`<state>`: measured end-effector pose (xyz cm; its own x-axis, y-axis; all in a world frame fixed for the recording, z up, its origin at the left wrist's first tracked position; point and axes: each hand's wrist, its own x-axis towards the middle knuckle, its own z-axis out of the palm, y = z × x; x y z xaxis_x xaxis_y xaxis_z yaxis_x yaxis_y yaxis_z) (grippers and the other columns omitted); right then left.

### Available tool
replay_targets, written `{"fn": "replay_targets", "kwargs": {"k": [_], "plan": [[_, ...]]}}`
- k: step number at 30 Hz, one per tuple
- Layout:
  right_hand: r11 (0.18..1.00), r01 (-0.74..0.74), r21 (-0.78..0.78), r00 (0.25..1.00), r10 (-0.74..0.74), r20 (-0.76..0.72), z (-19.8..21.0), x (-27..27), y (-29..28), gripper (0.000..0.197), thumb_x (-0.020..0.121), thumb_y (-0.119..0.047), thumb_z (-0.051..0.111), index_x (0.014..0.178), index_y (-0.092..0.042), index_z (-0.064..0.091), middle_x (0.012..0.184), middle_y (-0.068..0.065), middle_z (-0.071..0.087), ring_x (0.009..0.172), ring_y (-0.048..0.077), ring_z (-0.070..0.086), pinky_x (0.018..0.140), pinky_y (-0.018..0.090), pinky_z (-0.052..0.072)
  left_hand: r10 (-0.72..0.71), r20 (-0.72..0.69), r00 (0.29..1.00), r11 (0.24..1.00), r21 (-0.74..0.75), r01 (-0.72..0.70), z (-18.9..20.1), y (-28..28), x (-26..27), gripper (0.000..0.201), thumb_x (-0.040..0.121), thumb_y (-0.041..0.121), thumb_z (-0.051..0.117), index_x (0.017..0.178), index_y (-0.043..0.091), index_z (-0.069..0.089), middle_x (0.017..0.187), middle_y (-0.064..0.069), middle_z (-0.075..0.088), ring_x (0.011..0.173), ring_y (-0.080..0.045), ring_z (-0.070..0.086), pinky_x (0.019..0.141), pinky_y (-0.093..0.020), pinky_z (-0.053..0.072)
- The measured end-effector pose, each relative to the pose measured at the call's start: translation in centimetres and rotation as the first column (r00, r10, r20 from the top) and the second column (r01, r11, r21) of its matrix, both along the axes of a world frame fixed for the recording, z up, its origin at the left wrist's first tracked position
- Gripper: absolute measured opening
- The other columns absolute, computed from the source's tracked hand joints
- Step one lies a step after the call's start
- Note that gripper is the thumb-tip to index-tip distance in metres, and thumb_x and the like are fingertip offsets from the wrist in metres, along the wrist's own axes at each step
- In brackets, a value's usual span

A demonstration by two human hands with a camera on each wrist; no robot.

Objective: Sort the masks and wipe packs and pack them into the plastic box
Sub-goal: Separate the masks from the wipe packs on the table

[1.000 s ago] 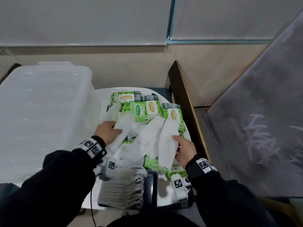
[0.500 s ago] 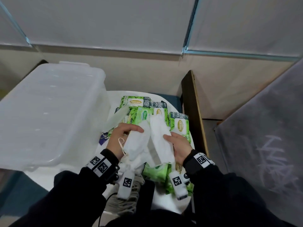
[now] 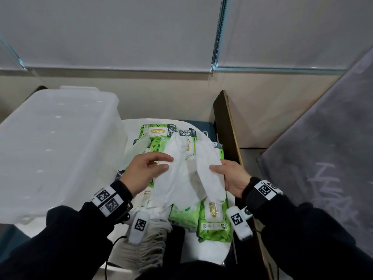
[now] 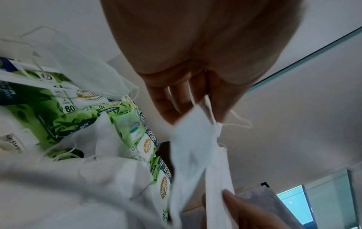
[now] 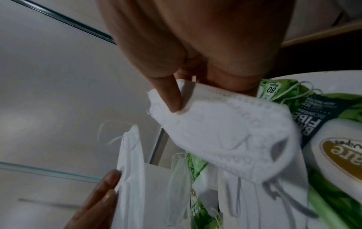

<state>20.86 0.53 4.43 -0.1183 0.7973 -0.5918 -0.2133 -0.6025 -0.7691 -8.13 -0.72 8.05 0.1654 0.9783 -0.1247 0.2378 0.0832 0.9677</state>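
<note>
Both hands hold white folded masks above a pile of green wipe packs [image 3: 214, 223] on the round white table [image 3: 193, 251]. My left hand [image 3: 165, 163] pinches a bunch of masks [image 3: 173, 184] between thumb and fingers; in the left wrist view the left hand's fingers [image 4: 172, 100] pinch a mask [image 4: 192, 139]. My right hand [image 3: 214, 168] pinches another mask [image 3: 210, 172]; its thumb [image 5: 170, 96] presses the mask's edge [image 5: 225, 131]. More wipe packs [image 3: 157, 131] lie behind. The translucent plastic box [image 3: 56, 138] stands at the left.
A stack of grey-white masks [image 3: 145, 247] lies at the table's near edge under my left wrist. A dark wooden board [image 3: 226, 126] stands right of the table, with a grey panel [image 3: 323, 158] beyond. A pale green mask [image 3: 137, 148] lies beside the box.
Both hands have gathered white masks off the pile and lifted them, coming closer together. The view has shifted so the box shows more fully.
</note>
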Motion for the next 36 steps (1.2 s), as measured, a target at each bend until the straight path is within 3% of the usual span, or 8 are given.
{"fn": "replay_targets", "kwargs": {"k": [5,11,15,20,24,28,31,36], "plan": [[0.946,-0.305,0.109,0.952,0.305,0.016,1.0,-0.4,-0.4,0.053,0.081,0.010,0.074,0.130,-0.005,0.063,0.124,0.018,0.072,0.109,0.035,0.071,0.091,0.047,0.060,-0.032,0.100,0.994,0.998,-0.043,0.037,0.3,0.4,-0.1,0.053,0.074,0.011,0.076,0.118,0.030,0.055,0.091,-0.008,0.070,0.079,-0.021,0.064,0.073,-0.038,0.053],[0.776,-0.620,0.113,0.674,0.454,0.582,3.0,-1.9,0.4,0.018,0.080,0.000,0.080,0.095,-0.010,0.083,0.095,0.011,0.080,0.086,0.023,0.074,0.089,0.042,0.060,-0.404,-0.401,0.822,0.819,0.241,0.521,3.2,0.1,-0.1,0.012,0.084,0.029,0.078,0.094,0.024,0.078,0.104,0.011,0.068,0.102,-0.010,0.063,0.093,-0.033,0.048],[0.717,-0.683,0.141,0.650,0.509,0.564,4.3,-4.1,-0.3,0.007,0.084,-0.008,0.080,0.083,-0.015,0.083,0.078,0.003,0.072,0.073,0.013,0.058,0.070,0.032,0.046,-0.389,-0.665,0.637,0.705,0.230,0.671,1.9,0.6,0.5,0.020,0.088,0.037,0.067,0.103,0.026,0.074,0.143,0.005,0.048,0.132,-0.015,0.045,0.109,-0.033,0.037],[0.805,-0.588,0.077,0.688,0.448,0.571,3.9,-6.0,-1.6,0.033,0.081,-0.022,0.080,0.086,0.010,0.074,0.078,0.024,0.066,0.071,0.028,0.057,0.069,0.041,0.046,-0.356,-0.670,0.651,0.780,0.171,0.602,-0.1,-0.2,-1.0,0.028,0.093,0.030,0.066,0.117,0.028,0.053,0.097,0.010,0.057,0.090,-0.021,0.060,0.076,-0.035,0.045],[0.891,-0.450,-0.053,0.750,0.410,0.519,4.0,-5.9,-3.3,0.021,0.090,-0.014,0.077,0.075,0.001,0.073,0.073,0.017,0.062,0.062,0.024,0.061,0.061,0.036,0.059,-0.319,-0.627,0.710,0.849,0.144,0.509,-2.3,-1.3,-4.3,0.054,0.092,0.044,0.070,0.139,0.032,0.048,0.108,0.006,0.066,0.094,-0.018,0.063,0.081,-0.032,0.047],[0.996,-0.023,0.083,0.976,0.005,0.219,3.5,-7.5,-5.6,0.030,0.097,-0.013,0.066,0.072,0.001,0.060,0.084,0.017,0.071,0.076,0.023,0.065,0.080,0.042,0.052,-0.303,-0.659,0.689,0.837,0.163,0.523,-4.2,-2.5,-6.4,0.038,0.099,0.048,0.057,0.131,0.027,0.058,0.120,0.002,0.072,0.106,-0.022,0.066,0.088,-0.038,0.051],[0.958,0.282,0.044,0.959,-0.282,-0.023,2.8,-9.8,-7.1,0.043,0.101,-0.017,0.059,0.061,-0.012,0.044,0.071,0.015,0.063,0.064,0.025,0.061,0.080,0.044,0.053,-0.285,-0.683,0.672,0.861,0.126,0.493,-5.1,-3.3,-7.5,0.034,0.101,0.051,0.050,0.126,0.028,0.053,0.099,-0.002,0.072,0.089,-0.025,0.064,0.076,-0.039,0.050],[0.965,0.231,0.124,0.923,-0.257,0.286,1.8,-12.4,-8.1,0.041,0.088,-0.030,0.081,0.075,-0.019,0.043,0.068,0.002,0.040,0.047,0.017,0.037,0.048,0.029,0.032,-0.214,-0.736,0.642,0.888,0.126,0.442,-4.7,-4.2,-8.9,0.035,0.103,0.054,0.047,0.121,0.025,0.054,0.074,0.006,0.053,0.073,-0.021,0.051,0.064,-0.036,0.035]]}}
